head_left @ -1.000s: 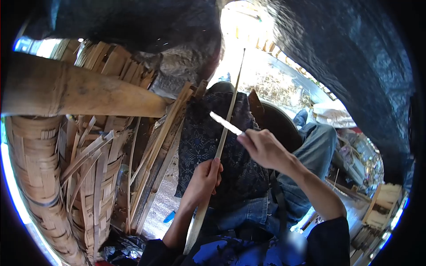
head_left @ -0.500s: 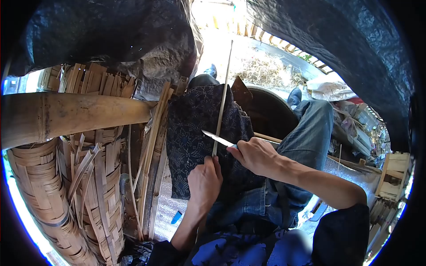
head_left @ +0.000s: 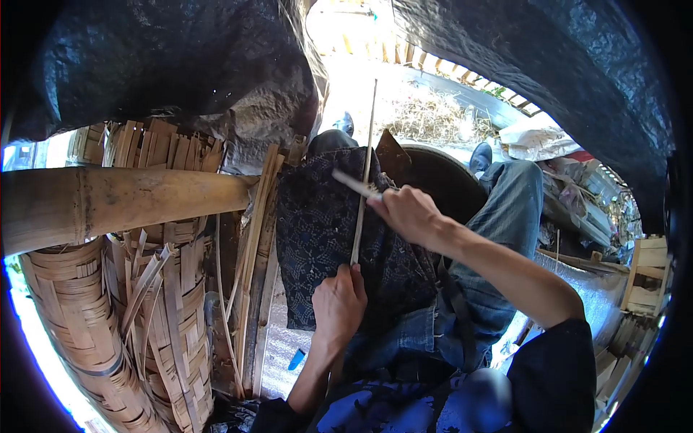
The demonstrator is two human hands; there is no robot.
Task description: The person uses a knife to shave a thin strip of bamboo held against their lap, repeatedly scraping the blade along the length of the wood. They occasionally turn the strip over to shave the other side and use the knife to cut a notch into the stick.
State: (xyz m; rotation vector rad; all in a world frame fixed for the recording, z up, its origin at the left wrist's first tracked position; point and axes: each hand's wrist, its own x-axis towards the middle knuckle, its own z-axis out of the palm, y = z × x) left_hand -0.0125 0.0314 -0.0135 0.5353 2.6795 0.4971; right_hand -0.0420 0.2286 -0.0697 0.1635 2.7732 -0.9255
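Observation:
A long thin bamboo strip [head_left: 362, 209] runs away from me over a dark patterned cloth [head_left: 310, 231] draped on my leg. My left hand [head_left: 338, 299] is closed on the strip's near end. In my right hand [head_left: 413, 215] is a knife [head_left: 351, 182], its blade pointing left and lying across the strip, blurred by motion. A small pale curl seems to sit where blade and strip meet. The knife's handle is mostly hidden by my fingers.
At left, a thick bamboo pole [head_left: 144, 202] juts in above woven bamboo rolls [head_left: 79, 310]. Upright bamboo slats [head_left: 253, 281] stand beside the cloth. A round dark container [head_left: 447, 184] lies beyond my knee. Dark sheeting [head_left: 173, 65] hangs overhead. A small blue piece [head_left: 297, 359] is on the floor.
My right hand and the knife have moved away from me, farther up the strip. My left hand keeps its hold on the near end. The view has shifted slightly.

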